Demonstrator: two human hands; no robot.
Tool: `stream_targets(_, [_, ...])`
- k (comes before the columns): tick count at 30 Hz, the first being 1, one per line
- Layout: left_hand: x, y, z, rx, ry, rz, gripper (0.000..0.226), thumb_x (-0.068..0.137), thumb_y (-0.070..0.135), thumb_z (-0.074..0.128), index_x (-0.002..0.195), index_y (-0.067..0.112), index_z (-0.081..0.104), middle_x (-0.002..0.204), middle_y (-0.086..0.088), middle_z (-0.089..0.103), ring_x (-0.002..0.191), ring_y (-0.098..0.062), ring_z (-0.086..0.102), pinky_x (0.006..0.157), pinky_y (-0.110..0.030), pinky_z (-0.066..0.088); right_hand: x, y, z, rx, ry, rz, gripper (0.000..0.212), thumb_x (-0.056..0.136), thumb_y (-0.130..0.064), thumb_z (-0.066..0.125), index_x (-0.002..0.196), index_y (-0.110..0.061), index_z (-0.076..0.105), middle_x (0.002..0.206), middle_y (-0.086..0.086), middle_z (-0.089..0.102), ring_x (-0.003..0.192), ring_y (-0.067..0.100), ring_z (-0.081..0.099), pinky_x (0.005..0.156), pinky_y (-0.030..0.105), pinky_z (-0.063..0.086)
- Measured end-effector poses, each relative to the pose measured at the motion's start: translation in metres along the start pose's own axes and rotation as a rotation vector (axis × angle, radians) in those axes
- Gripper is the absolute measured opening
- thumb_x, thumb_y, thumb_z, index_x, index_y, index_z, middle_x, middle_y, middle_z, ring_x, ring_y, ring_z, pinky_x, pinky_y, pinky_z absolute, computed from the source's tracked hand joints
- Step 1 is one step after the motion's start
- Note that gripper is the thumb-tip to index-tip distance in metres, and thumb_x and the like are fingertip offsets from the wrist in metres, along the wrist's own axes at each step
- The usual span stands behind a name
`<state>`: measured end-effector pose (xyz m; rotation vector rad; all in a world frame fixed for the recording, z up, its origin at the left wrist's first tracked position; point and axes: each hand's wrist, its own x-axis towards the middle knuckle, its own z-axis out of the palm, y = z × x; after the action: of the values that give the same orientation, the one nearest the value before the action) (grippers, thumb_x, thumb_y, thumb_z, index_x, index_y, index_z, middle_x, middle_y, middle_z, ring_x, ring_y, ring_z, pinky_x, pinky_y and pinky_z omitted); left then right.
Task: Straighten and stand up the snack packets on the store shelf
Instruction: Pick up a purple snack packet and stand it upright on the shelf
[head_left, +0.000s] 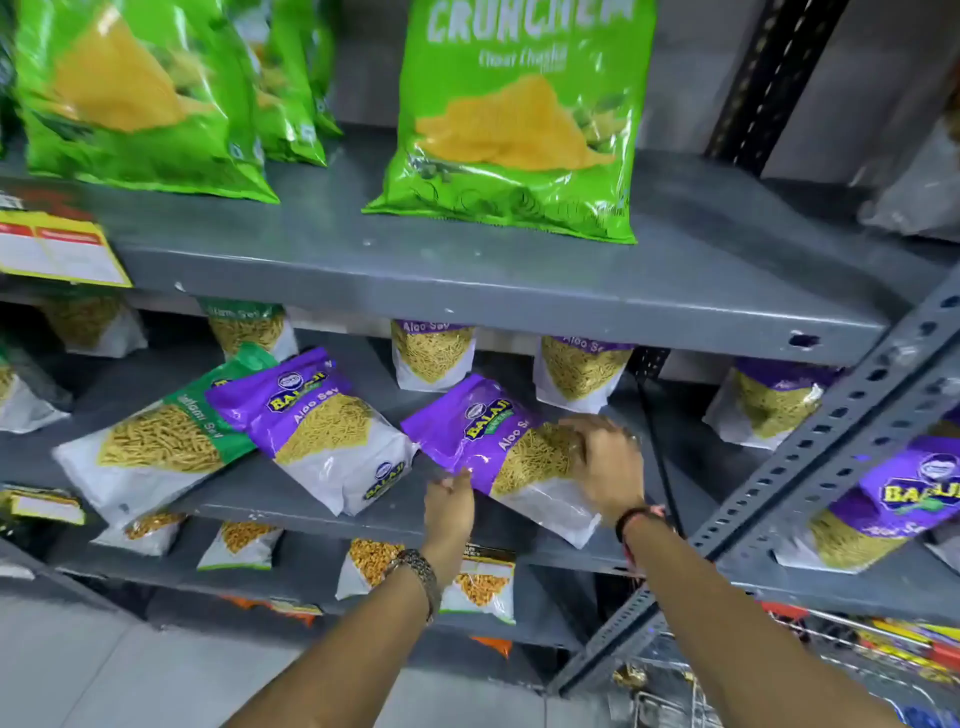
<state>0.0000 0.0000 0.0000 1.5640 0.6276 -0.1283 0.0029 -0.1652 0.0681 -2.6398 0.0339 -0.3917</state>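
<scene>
A purple Aloo Sev packet (488, 441) lies tilted on the middle grey shelf (322, 506). My left hand (451, 501) grips its lower left edge. My right hand (608, 462) is laid over its right side, fingers curled on it. To the left, a second purple Aloo Sev packet (317, 426) lies flat and overlaps a green sev packet (156, 441), also lying down. Behind them, several purple packets (431, 356) stand upright at the back of the shelf.
Big green Crunchex bags (514, 119) stand on the upper shelf (467, 291). A slotted grey upright (810, 467) crosses at right, with more purple packets (893, 504) beyond it. Smaller snack packets (478, 587) sit on the lower shelf. A yellow price tag (57, 254) hangs at left.
</scene>
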Motion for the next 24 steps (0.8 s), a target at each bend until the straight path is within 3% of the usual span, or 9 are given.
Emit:
stream_targets(2, [0.007,-0.001,0.003,0.014,-0.115,-0.172,0.036,0.091,0.034,0.044,0.113,0.007,0.05,0.104,-0.016,0.062,0.094,-0.03,0.058,0.082,-0.035,0.045,0.025,0.008,0.013,0.037,-0.137,0.148,0.035,0.078,-0.007,0.044,0.106,-0.017,0.063,0.105,0.017,0.069,0.099,0.036,0.062,0.086,0.042,0.049])
stream_targets(4, [0.015,-0.004,0.006,-0.013,-0.2,-0.238,0.026,0.093,0.033,0.042,0.104,0.012,0.05,0.081,-0.004,0.06,0.068,-0.015,0.047,0.062,-0.025,0.038,0.05,0.02,0.026,0.066,-0.271,0.313,0.024,0.079,-0.01,0.041,0.094,-0.014,0.06,0.107,0.022,0.065,0.1,0.039,0.059,0.085,0.04,0.047])
stream_targets(5, [0.02,-0.006,0.009,0.0,-0.199,-0.233,0.024,0.093,0.032,0.043,0.103,0.012,0.052,0.079,-0.002,0.059,0.066,-0.013,0.045,0.06,-0.025,0.036,0.06,0.028,0.036,0.086,-0.362,0.358,0.024,0.08,-0.01,0.04,0.093,-0.013,0.06,0.112,0.022,0.064,0.104,0.038,0.058,0.086,0.04,0.046])
stream_targets(8, [0.026,-0.011,0.016,0.048,-0.207,-0.16,0.035,0.091,0.032,0.048,0.116,0.008,0.055,0.105,-0.011,0.062,0.091,-0.021,0.051,0.08,-0.028,0.038,0.078,0.048,0.055,0.109,-0.505,0.445,0.032,0.084,-0.012,0.043,0.11,0.001,0.059,0.123,0.023,0.059,0.113,0.036,0.056,0.092,0.039,0.044])
stream_targets(12, [0.029,-0.015,0.017,0.043,-0.203,-0.134,0.035,0.09,0.025,0.051,0.119,0.005,0.054,0.114,-0.013,0.061,0.093,-0.022,0.05,0.08,-0.028,0.036,0.08,0.059,0.058,0.378,-0.418,0.628,0.028,0.076,-0.023,0.057,0.099,-0.007,0.063,0.111,0.017,0.065,0.1,0.029,0.061,0.08,0.034,0.046])
stream_targets(17, [0.018,-0.015,0.004,-0.082,-0.309,-0.177,0.024,0.093,0.019,0.043,0.112,0.008,0.052,0.106,-0.012,0.058,0.076,-0.015,0.057,0.055,-0.017,0.052,0.059,0.073,0.057,0.446,-0.416,0.691,0.04,0.062,-0.033,0.066,0.091,-0.006,0.064,0.108,0.017,0.066,0.098,0.03,0.063,0.082,0.038,0.049])
stream_targets(19, [0.009,-0.018,-0.005,-0.154,-0.312,-0.212,0.031,0.095,0.021,0.042,0.118,0.001,0.048,0.111,-0.018,0.06,0.076,-0.021,0.061,0.051,-0.022,0.056,0.04,0.068,0.05,0.438,-0.416,0.698,0.015,0.078,-0.029,0.061,0.077,-0.013,0.06,0.094,0.01,0.058,0.088,0.021,0.053,0.077,0.028,0.041])
stream_targets(22, [0.0,-0.026,-0.018,-0.131,-0.266,-0.166,0.038,0.093,0.028,0.044,0.114,-0.003,0.05,0.106,-0.026,0.064,0.068,-0.026,0.066,0.047,-0.029,0.057,0.002,0.062,0.046,0.544,-0.289,0.701,0.034,0.082,-0.017,0.059,0.05,-0.017,0.048,0.058,0.001,0.052,0.059,0.015,0.045,0.052,0.017,0.038])
stream_targets(24, [-0.009,-0.028,-0.026,-0.122,-0.226,-0.074,0.025,0.092,0.029,0.047,0.095,0.005,0.055,0.093,-0.023,0.062,0.068,-0.029,0.064,0.047,-0.032,0.054,-0.029,0.057,0.039,0.641,-0.192,0.729,0.033,0.077,-0.013,0.064,0.045,-0.014,0.055,0.041,-0.009,0.05,0.05,0.013,0.045,0.044,0.017,0.036])
